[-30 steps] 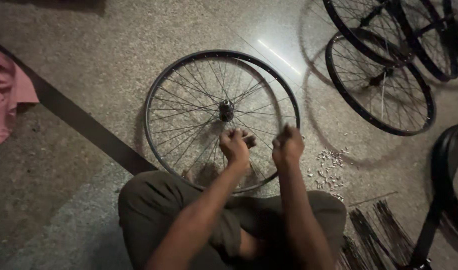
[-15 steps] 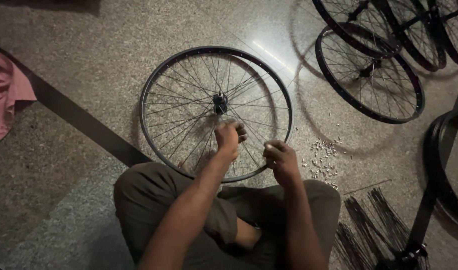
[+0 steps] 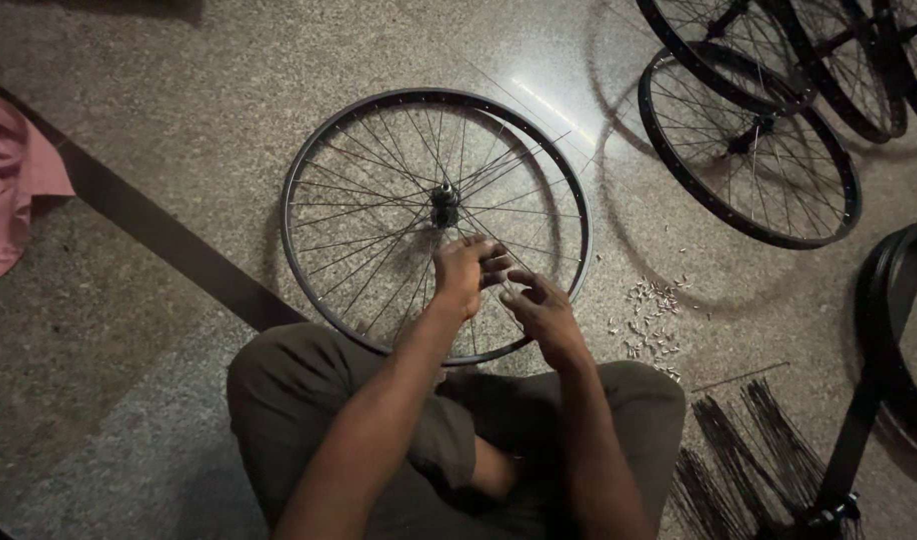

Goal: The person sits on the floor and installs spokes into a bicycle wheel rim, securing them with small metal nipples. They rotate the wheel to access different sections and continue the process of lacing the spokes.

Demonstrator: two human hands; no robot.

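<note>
Two hands over one spoked bicycle wheel (image 3: pixel 344 180), flat on the speckled stone floor (image 3: pixel 229 90) ahead of the crossed legs. From the head view: left hand (image 3: pixel 466 272) curled, fingers pinched on a thin spoke (image 3: pixel 494 236) just below the hub (image 3: pixel 444 203); right hand (image 3: pixel 541 308) close beside it, fingers half bent over the spokes, touching or only hovering cannot be told, so its grip stays unclear. Just right of the right hand, a scatter of small pale spoke nipples (image 3: pixel 651 315) on the floor. Farther right and nearer the knees, a bundle of loose black spokes (image 3: pixel 749 440). Well beyond the grip, up and right, more finished wheels (image 3: pixel 749 150) overlapping. Far left, a pink cloth (image 3: pixel 14 185).
</note>
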